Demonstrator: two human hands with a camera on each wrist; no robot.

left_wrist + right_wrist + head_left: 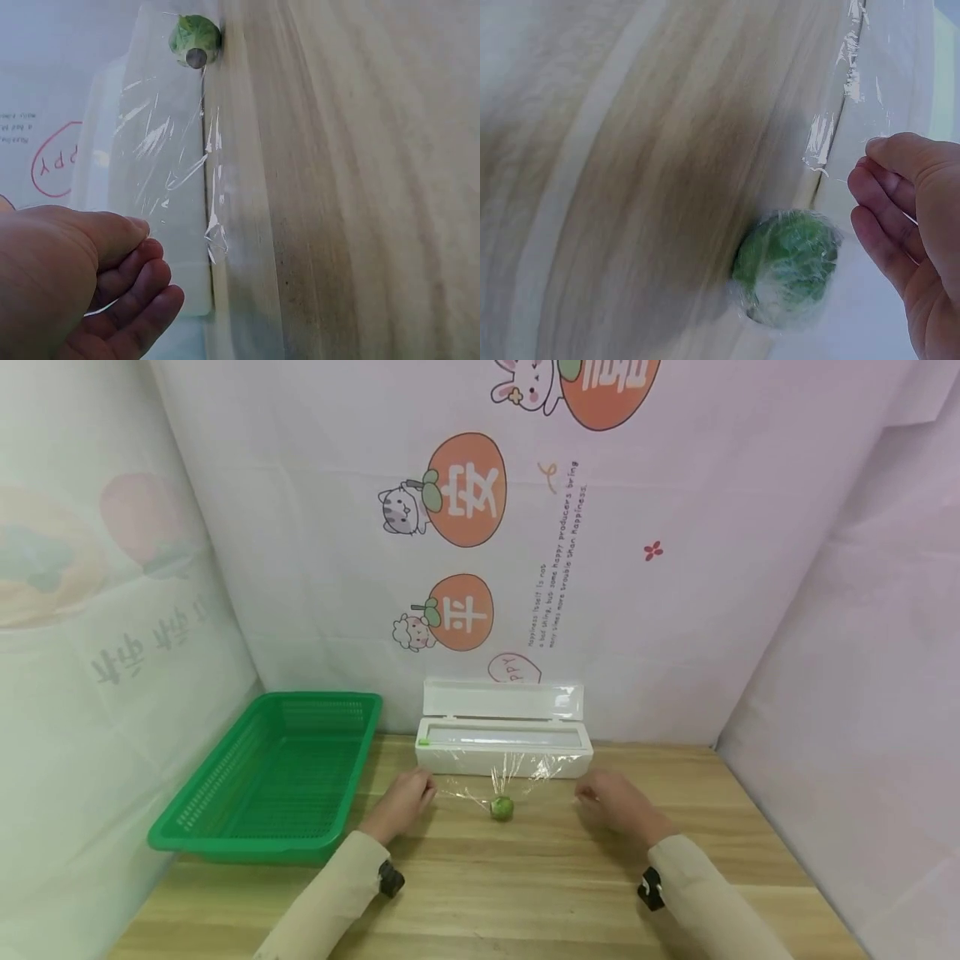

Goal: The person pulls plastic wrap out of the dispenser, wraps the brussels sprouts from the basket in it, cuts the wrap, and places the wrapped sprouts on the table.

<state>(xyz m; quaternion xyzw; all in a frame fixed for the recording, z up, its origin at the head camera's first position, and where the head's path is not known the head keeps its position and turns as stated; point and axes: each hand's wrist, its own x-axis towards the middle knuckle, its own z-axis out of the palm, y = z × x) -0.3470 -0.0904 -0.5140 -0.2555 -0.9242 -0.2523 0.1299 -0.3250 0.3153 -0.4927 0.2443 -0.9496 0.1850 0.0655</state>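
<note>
A Brussels sprout [502, 808] sits on the wooden table between the two hands, with its cut stem end showing in the left wrist view. Clear cling film [156, 141] runs from the sprout toward both hands. In the right wrist view, film covers the sprout [789, 268] in crinkles. My left hand [408, 797] pinches the film between thumb and fingertips, left of the sprout. On its right side, my right hand [611, 802] pinches film in the same way. Right behind stands a white cling film dispenser [504, 762], its lid [502, 700] raised.
At the left of the table [510, 893] stands a green plastic basket [247, 845], close to the left forearm. White printed cloth [315, 527] hangs behind the table and along both sides. Each wrist wears a small black camera mount [391, 878].
</note>
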